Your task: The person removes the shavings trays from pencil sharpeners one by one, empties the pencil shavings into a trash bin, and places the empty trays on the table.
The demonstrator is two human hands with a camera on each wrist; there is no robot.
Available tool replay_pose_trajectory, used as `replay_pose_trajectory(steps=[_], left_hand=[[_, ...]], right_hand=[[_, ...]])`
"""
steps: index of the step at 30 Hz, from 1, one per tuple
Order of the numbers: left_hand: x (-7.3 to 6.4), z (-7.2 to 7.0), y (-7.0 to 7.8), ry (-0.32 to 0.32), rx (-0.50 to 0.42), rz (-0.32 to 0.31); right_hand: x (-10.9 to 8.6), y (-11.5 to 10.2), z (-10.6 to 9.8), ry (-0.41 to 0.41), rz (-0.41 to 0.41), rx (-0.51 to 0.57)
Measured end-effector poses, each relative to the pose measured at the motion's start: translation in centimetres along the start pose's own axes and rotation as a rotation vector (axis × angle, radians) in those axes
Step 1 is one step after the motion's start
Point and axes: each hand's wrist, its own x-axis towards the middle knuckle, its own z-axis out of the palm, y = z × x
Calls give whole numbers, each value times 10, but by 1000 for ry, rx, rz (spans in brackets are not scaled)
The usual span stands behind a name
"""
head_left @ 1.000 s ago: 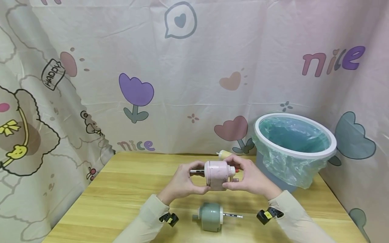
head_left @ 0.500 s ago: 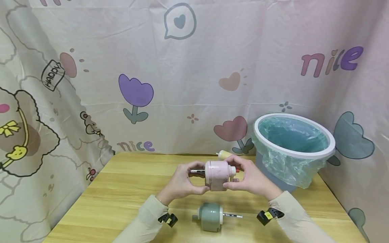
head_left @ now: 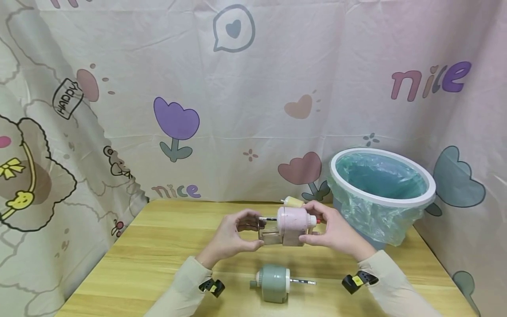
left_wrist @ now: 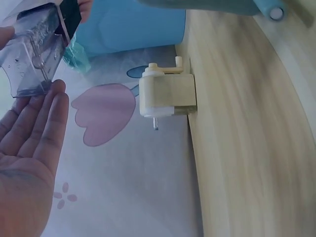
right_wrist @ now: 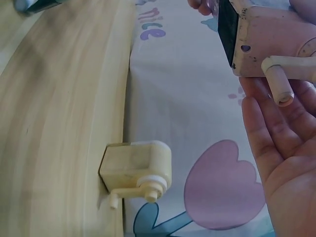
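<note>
A pink crank pencil sharpener (head_left: 294, 220) is held above the table on its side, with a dark pencil-like stick (head_left: 269, 219) poking out of its left side. My right hand (head_left: 336, 231) grips its body near the cream crank (right_wrist: 279, 81). My left hand (head_left: 229, 233) holds the clear shavings drawer (head_left: 271, 237) between thumb and fingers; the drawer extends from the sharpener's left side. A small red tip (head_left: 318, 221) shows by the crank end. Below the hands, a green sharpener (head_left: 274, 283) lies on the wooden table (head_left: 158, 255), a similar stick pointing right.
A yellow crank sharpener (left_wrist: 168, 94) stands at the table's back edge, partly behind the right hand in the head view. At the back right is a bin (head_left: 428, 200) lined with a green plastic bag. A patterned curtain (head_left: 237, 88) hangs behind and around the table.
The clear drawer has come out of the pink sharpener's left side. My left hand has moved left with it, while my right hand and the sharpener body have shifted slightly right.
</note>
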Motion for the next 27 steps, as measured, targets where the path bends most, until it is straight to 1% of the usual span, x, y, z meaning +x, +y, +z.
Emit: replay_pose_trajectory(steps=[6, 9, 15, 20, 26, 27], left_hand=[[-3, -5, -3, 12, 0, -26], [-4, -7, -5, 17, 5, -26], [-6, -8, -7, 16, 26, 9], [-7, -8, -7, 14, 35, 24], [-8, -9, -7, 19, 34, 29], [-8, -9, -7, 19, 33, 30]], right_hand=[[-2, 11, -2, 19, 13, -26], [-3, 17, -3, 26, 23, -30], [-5, 32, -3, 27, 45, 8], [-7, 45, -4, 33, 84, 43], [-12, 58, -3, 18, 170, 12], [-13, 61, -2, 11, 173, 4]])
